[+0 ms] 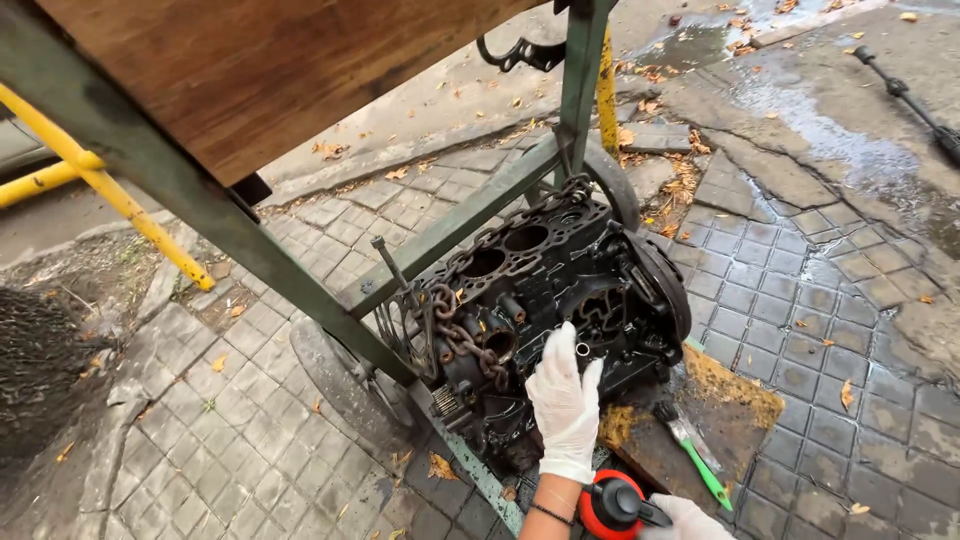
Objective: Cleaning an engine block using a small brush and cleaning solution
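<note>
A black, oily engine block (545, 290) lies on its side on the paving under a green metal frame, with cylinder bores facing up. A rusty chain (462, 340) hangs across its left end. My left hand (566, 400), in a white glove, lies flat with fingers spread on the block's near side. At the bottom edge my right hand (685, 518), also gloved, grips a red and black oil can (612, 506). Only part of that hand shows.
A green-handled brush (693, 448) lies on a rusty metal sheet (735, 400) right of the block. Green frame bars (470, 215) and a wooden board (250, 70) hang overhead. Yellow rails (110, 190) stand left. Wet pavement and dry leaves lie beyond.
</note>
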